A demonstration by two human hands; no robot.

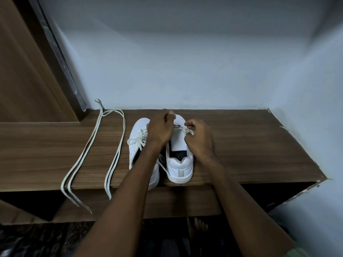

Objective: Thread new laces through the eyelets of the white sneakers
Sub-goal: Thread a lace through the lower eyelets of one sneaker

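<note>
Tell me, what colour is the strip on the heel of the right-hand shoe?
Pale grey heel strip, seen in the head view.

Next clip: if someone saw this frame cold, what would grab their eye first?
Two bare arms reach in from below to a pair of white sneakers standing heel-toward-camera on a brown wooden shelf. The right hand pinches a lace end over the right-side shoe, while the left hand rests near that shoe's toe. To the left, two loose laces lie along the shelf, their ends dangling over its front edge.
</note>
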